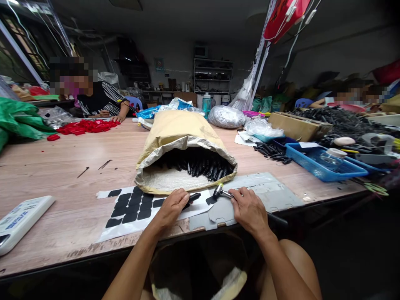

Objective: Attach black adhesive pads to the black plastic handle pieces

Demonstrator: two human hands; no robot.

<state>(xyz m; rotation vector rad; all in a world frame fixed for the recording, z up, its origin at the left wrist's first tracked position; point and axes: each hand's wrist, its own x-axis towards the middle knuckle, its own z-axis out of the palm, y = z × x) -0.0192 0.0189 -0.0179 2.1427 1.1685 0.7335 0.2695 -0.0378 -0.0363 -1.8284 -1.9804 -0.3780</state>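
Observation:
My left hand (pixel 174 205) is closed around a small black pen-shaped piece (pixel 194 198), whose end sticks out past the fingers to the right. My right hand (pixel 248 207) grips a small hammer (pixel 218 191) with a metal shaft, a black and yellowish head and a black handle behind the palm. The head points left, over a grey board (pixel 262 187) at the table edge. Under and beside my left hand lies a white sheet (pixel 120 231) with several black rounded squares. Just beyond both hands, a paper sack (pixel 184 125) lies open toward me, with many black pieces (pixel 209 170) inside.
A blue basket (pixel 325 166) with a jar stands at right, near a cardboard box (pixel 295 126) and heaped black parts. A white device (pixel 25 221) sits at left. Across the table, a person (pixel 103 100) works beside red pieces (pixel 86 126). Another sack opens below the table edge.

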